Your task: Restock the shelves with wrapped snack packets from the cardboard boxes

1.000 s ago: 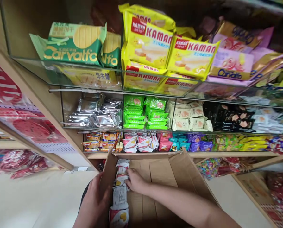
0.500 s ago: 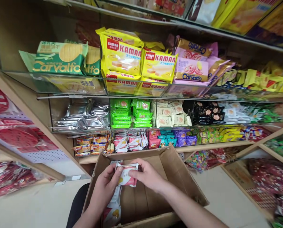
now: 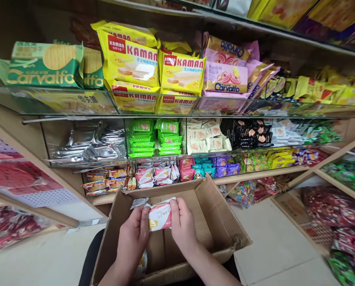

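Between both hands, over a brown cardboard box (image 3: 225,222), I hold a small white and pink snack packet (image 3: 161,216) by its two ends. My left hand (image 3: 132,230) pinches its left end between thumb and fingers. My right hand (image 3: 183,222) grips the right end the same way. Inside the box, a silvery-white packet (image 3: 139,203) lies by the far left wall, behind my left hand. Another packet (image 3: 142,263) is partly hidden beneath my left forearm.
Ahead stands a shelf with glass dividers. Its lowest row holds similar white and pink packets (image 3: 162,174), green packets (image 3: 169,138) sit above, and yellow wafer packs (image 3: 132,59) higher up. Bagged red goods (image 3: 326,210) are stacked at the right, near the tiled floor (image 3: 267,246).
My hands have turned the packet level and spread to its two ends, with more of its front showing. The camera view has shifted slightly, so the shelf appears further left.
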Action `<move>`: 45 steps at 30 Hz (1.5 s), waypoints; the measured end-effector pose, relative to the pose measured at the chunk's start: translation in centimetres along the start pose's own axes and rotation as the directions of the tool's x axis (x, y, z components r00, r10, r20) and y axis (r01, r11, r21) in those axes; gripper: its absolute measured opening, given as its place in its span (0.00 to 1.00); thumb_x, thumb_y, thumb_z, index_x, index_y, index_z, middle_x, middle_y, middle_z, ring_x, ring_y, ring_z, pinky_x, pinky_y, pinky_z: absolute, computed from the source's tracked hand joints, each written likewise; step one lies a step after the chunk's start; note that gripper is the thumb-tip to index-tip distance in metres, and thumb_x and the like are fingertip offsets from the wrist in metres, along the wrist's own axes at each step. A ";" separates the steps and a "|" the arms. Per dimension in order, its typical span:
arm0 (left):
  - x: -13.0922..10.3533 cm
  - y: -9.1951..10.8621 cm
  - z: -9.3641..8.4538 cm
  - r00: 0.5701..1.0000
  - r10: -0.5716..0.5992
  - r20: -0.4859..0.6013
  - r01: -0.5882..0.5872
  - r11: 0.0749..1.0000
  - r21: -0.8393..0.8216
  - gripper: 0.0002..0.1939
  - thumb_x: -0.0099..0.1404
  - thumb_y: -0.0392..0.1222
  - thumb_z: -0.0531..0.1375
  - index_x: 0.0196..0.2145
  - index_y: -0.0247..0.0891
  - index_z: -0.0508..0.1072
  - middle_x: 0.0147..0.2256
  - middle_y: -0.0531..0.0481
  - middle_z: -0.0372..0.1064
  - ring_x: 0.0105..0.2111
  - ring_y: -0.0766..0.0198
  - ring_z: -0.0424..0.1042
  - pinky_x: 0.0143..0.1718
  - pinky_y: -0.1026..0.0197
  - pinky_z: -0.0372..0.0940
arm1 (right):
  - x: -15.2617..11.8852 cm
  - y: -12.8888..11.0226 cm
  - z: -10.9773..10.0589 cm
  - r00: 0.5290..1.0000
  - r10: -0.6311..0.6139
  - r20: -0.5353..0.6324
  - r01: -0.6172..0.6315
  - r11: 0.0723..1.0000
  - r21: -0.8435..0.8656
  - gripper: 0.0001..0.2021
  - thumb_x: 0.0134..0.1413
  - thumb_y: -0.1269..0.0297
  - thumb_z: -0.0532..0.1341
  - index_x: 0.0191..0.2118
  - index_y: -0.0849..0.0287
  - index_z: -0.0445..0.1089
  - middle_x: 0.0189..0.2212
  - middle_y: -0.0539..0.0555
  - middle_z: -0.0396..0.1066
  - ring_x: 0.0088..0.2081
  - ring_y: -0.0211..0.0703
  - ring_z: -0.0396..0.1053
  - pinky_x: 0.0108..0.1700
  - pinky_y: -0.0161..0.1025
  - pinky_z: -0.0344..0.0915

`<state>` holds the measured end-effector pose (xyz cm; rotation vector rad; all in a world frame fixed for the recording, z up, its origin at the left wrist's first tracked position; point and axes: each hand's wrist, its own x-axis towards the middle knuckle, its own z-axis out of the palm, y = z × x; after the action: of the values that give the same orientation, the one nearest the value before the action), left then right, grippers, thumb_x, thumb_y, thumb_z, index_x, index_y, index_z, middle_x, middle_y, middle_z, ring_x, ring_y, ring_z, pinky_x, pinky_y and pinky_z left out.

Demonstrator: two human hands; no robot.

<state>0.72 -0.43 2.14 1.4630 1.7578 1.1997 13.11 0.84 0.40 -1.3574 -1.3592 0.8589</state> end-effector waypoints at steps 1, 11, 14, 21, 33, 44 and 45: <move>-0.4 -0.1 -0.1 1.000 -0.005 0.001 0.005 1.000 -0.019 0.13 0.57 0.52 0.52 0.29 0.41 0.68 0.20 0.55 0.66 0.21 0.65 0.64 0.23 0.66 0.59 | -0.2 0.0 0.1 1.000 0.022 0.004 -0.022 0.999 0.041 0.15 0.58 0.55 0.44 0.26 0.58 0.54 0.19 0.48 0.59 0.23 0.35 0.57 0.25 0.32 0.53; -0.4 -0.5 -2.4 0.934 0.016 0.357 0.060 0.978 -0.199 0.21 0.52 0.46 0.60 0.46 0.44 0.67 0.38 0.50 0.71 0.39 0.60 0.68 0.40 0.62 0.62 | 1.1 -0.4 -3.1 0.912 -0.141 0.386 0.195 0.975 -0.104 0.15 0.57 0.58 0.48 0.22 0.58 0.54 0.17 0.46 0.53 0.21 0.33 0.53 0.24 0.31 0.46; 0.2 0.3 -2.4 0.803 0.039 0.594 0.148 0.953 -0.263 0.23 0.51 0.42 0.62 0.47 0.44 0.67 0.34 0.50 0.72 0.35 0.60 0.69 0.38 0.61 0.63 | 1.6 -1.5 -3.3 0.840 -0.194 0.506 0.281 0.955 -0.100 0.14 0.56 0.58 0.49 0.22 0.58 0.57 0.17 0.46 0.54 0.21 0.33 0.53 0.25 0.32 0.46; -0.3 0.9 0.1 0.921 -0.242 0.304 0.385 0.679 -0.626 0.12 0.49 0.43 0.64 0.31 0.38 0.68 0.26 0.53 0.70 0.26 0.66 0.68 0.26 0.66 0.63 | 0.3 0.4 -0.9 0.874 0.043 0.484 -0.267 0.874 0.405 0.19 0.45 0.57 0.61 0.42 0.58 0.60 0.33 0.51 0.66 0.32 0.37 0.63 0.33 0.33 0.59; 0.9 -0.8 -0.1 0.862 -0.425 0.276 0.469 0.460 -0.754 0.13 0.45 0.46 0.65 0.26 0.36 0.70 0.23 0.55 0.70 0.24 0.69 0.68 0.25 0.67 0.62 | 0.9 0.8 0.4 0.850 0.284 0.443 -0.498 0.705 0.504 0.17 0.34 0.59 0.67 0.30 0.61 0.63 0.24 0.49 0.68 0.26 0.36 0.65 0.31 0.34 0.60; 0.3 -2.3 -0.1 0.889 -0.373 0.267 0.447 0.575 -0.686 0.13 0.49 0.46 0.64 0.31 0.39 0.69 0.27 0.57 0.71 0.25 0.69 0.68 0.27 0.67 0.63 | 1.3 1.9 1.2 0.923 0.293 0.248 -0.376 0.821 0.431 0.18 0.45 0.48 0.58 0.25 0.61 0.65 0.21 0.50 0.66 0.25 0.36 0.62 0.29 0.33 0.59; 0.4 -2.3 -0.2 0.893 -0.359 0.273 0.444 0.592 -0.672 0.13 0.49 0.47 0.63 0.32 0.38 0.70 0.26 0.55 0.71 0.25 0.68 0.69 0.27 0.66 0.63 | 1.3 1.9 1.2 0.919 0.293 0.263 -0.383 0.817 0.430 0.19 0.45 0.48 0.58 0.24 0.62 0.65 0.21 0.50 0.65 0.24 0.36 0.61 0.28 0.32 0.59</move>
<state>-0.66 -0.11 0.21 0.5901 1.1980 1.3049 12.68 2.54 -1.52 -1.1586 -0.9509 1.4895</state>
